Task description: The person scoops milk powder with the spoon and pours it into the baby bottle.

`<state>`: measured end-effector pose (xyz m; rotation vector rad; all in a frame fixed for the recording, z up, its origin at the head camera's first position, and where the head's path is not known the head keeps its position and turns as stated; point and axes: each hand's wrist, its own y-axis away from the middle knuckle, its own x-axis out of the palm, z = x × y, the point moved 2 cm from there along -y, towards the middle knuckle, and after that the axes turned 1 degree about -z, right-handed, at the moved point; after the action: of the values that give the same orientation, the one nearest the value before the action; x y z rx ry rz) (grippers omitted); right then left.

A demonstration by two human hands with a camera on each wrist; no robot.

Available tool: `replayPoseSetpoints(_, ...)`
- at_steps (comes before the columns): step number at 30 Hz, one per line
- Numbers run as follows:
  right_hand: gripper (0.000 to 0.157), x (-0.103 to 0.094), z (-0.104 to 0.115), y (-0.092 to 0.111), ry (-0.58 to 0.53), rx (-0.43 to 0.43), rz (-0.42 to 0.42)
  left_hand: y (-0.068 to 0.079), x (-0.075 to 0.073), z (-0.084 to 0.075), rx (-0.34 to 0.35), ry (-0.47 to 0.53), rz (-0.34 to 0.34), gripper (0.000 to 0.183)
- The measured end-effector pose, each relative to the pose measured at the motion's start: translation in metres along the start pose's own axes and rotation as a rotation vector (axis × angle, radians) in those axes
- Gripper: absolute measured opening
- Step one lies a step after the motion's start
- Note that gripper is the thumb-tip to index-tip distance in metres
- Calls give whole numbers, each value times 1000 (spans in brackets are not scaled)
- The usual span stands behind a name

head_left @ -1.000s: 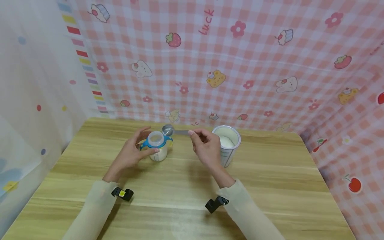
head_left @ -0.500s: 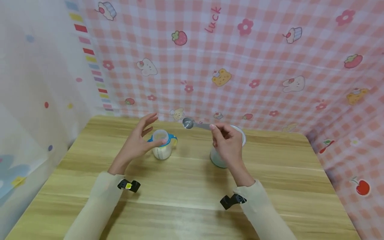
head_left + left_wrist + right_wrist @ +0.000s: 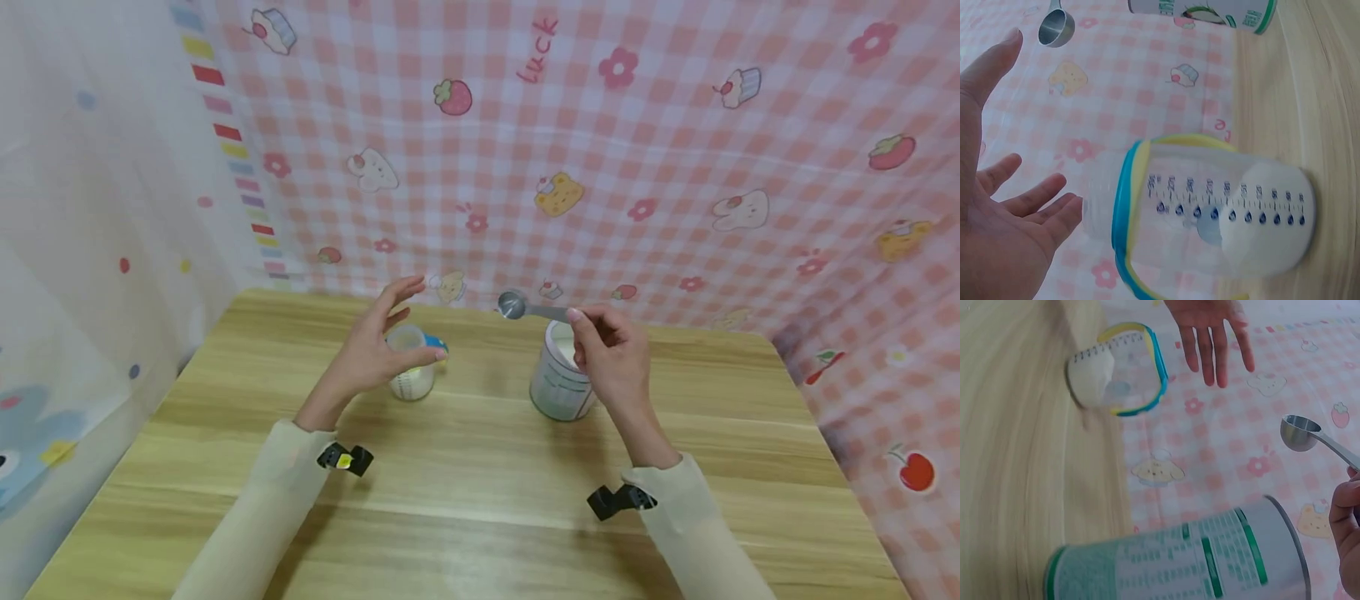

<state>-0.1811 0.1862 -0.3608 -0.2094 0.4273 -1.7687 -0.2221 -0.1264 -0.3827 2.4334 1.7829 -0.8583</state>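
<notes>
A clear baby bottle with a blue and yellow handled collar stands upright and lidless on the table; white powder fills its lower part in the left wrist view. My left hand is spread above and beside its mouth, fingers extended, holding nothing; the left wrist view shows the fingertips near the bottle neck. Between thumb and fingers, my right hand pinches the handle of a metal measuring spoon. The spoon's round bowl is up in the air, left of an open can of white powder. My right hand partly hides the can's rim.
The wooden table ends at a pink checked cloth hanging behind it. A pale dotted curtain hangs on the left. Wrist cameras are strapped over both sleeves. Bottle and can stand apart toward the table's back.
My right hand has carried the spoon rightward from the bottle mouth toward the can. My left hand has let go of the bottle and lifted, its fingers spread. The view has shifted slightly.
</notes>
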Motion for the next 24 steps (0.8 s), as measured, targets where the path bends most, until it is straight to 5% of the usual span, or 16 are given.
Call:
replayPoseSetpoints(14,23,-37,-4,-2,25,22,-45,-13,27,-14,74,4,37,97)
replayPoseSetpoints(24,22,-58,-12,-3,130,24,-51,-18,61,-19,42,31,97,101)
